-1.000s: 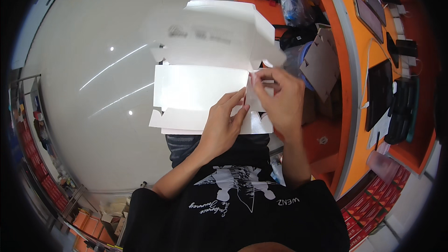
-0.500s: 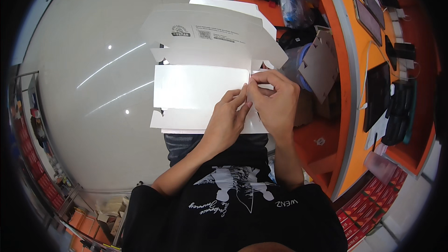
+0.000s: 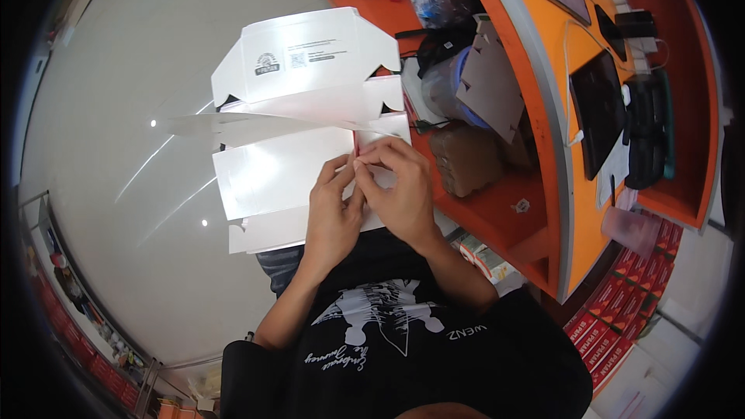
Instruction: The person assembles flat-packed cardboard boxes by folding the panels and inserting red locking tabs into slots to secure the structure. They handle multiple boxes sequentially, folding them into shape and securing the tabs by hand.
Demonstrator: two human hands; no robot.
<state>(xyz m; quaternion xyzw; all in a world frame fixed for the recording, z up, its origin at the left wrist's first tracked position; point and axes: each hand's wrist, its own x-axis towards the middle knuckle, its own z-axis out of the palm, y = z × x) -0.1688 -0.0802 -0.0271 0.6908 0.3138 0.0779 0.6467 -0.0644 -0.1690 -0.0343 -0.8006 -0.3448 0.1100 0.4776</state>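
A white die-cut cardboard box sheet [image 3: 283, 167] lies unfolded across my lap, with notched tabs along its sides. Its far panel [image 3: 264, 126] is tilted up and seen almost edge-on. Behind that shows another flat box sheet [image 3: 303, 35] with small dark print. My left hand [image 3: 335, 206] is closed, fingertips pinching the sheet near its right-hand fold. Right beside it, my right hand [image 3: 397, 192] is closed too, thumb and fingers on the same fold, where a thin reddish edge shows. The fingertips of both hands nearly touch and partly hide the flap between them.
To the right stands an orange counter [image 3: 535, 54] with a tablet [image 3: 597, 112] and phones on top. On its lower shelf are a brown carton [image 3: 466, 159] and a grey cardboard piece [image 3: 493, 77]. Red boxes [image 3: 621, 326] are stacked at lower right.
The view has shifted, so the sheet and hands sit further left. The far panel has swung up from lying back, uncovering the sheet behind. Both hands stay at the right fold, fingertips closer together.
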